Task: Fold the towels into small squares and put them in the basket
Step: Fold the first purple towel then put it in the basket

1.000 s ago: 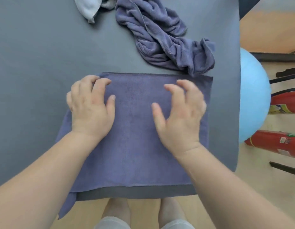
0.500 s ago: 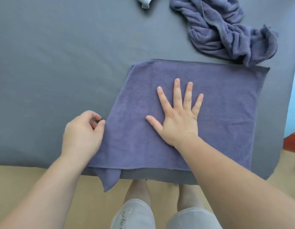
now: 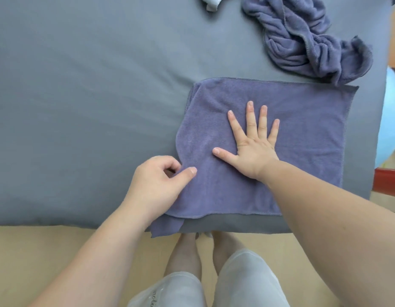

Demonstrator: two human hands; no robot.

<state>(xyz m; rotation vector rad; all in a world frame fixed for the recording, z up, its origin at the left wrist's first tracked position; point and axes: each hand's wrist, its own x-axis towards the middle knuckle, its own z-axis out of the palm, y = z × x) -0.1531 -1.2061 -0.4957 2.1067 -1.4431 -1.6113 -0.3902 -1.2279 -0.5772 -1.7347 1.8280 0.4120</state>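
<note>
A purple towel (image 3: 303,134) lies flat and folded on the grey table (image 3: 81,107), at its near right part. My right hand (image 3: 254,142) rests palm down on the towel's middle, fingers spread. My left hand (image 3: 159,185) pinches the towel's left edge between thumb and fingers, and that edge curls inward a little. One towel corner hangs over the table's front edge. No basket is in view.
A crumpled purple towel (image 3: 307,38) lies at the far right of the table. A white cloth (image 3: 211,2) pokes in at the top edge. A pale blue ball (image 3: 389,120) and a red object (image 3: 387,180) are beside the table's right end.
My right hand went from curled fingers to flat on the towel's middle. My left hand left the top of the towel, took hold of its left edge and now draws it slightly inward.
</note>
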